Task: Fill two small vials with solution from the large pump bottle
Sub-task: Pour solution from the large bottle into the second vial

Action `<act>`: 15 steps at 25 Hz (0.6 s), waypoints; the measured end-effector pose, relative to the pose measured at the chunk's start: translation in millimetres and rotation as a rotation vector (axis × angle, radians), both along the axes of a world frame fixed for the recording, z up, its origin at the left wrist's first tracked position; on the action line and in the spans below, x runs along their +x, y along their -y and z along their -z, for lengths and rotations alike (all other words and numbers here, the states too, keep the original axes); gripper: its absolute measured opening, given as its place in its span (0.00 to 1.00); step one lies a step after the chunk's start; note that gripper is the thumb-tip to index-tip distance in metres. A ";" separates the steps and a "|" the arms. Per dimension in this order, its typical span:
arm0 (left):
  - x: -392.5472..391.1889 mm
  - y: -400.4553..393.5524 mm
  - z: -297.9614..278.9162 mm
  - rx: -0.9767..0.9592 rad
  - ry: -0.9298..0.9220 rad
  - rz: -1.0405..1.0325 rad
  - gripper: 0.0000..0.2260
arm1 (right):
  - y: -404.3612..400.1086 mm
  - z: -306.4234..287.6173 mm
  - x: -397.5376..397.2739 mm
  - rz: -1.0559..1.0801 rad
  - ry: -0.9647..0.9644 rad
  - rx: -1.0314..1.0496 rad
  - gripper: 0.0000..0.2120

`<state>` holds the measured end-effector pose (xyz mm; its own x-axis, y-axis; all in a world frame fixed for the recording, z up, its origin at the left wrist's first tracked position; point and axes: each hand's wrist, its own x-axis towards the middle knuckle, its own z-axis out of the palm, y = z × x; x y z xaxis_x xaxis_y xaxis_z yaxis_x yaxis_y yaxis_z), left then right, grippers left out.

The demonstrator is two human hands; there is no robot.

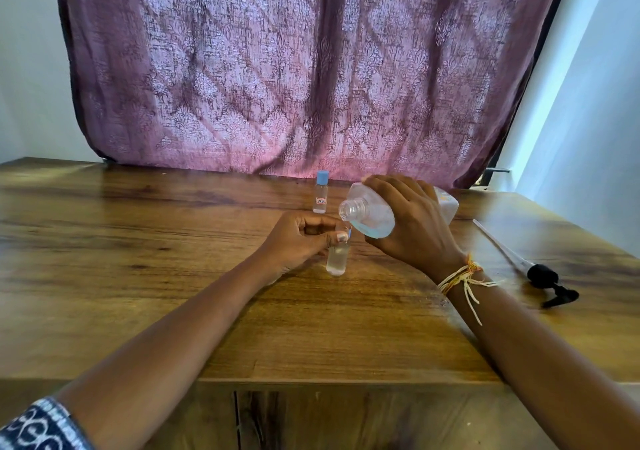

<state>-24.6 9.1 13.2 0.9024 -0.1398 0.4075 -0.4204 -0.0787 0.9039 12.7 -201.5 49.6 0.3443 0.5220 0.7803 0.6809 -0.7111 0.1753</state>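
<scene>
My right hand (414,222) grips the large clear bottle (372,214), which has no pump on it. The bottle is tipped on its side with its open neck pointing left, and bluish liquid has pooled near the neck. My left hand (301,238) holds a small clear vial (337,259) upright on the wooden table (173,276), right under the bottle's neck. The vial holds clear liquid. A second small vial (320,193) with a blue cap and a label stands farther back.
The black pump head (550,285) with its long clear tube lies on the table at the right. A purple patterned curtain (311,68) hangs behind the table. The table's front edge runs just below my forearms.
</scene>
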 end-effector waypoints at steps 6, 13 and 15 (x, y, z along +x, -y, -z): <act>-2.3 0.6 -1.4 -0.035 -0.009 0.045 0.05 | 0.6 -3.0 0.9 -0.092 -0.118 0.221 0.31; -1.6 1.2 -2.1 -0.009 -0.007 0.033 0.07 | 15.6 -13.6 15.5 -0.161 -0.318 0.592 0.37; -1.3 0.7 -2.2 -0.003 -0.011 0.034 0.07 | 22.2 -18.0 24.0 -0.187 -0.406 0.734 0.37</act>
<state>-25.9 8.4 15.4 0.9016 -0.1687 0.3983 -0.4130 -0.0619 0.9086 36.7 -223.7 67.6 0.6289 0.0097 0.7774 0.7084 -0.4191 -0.5679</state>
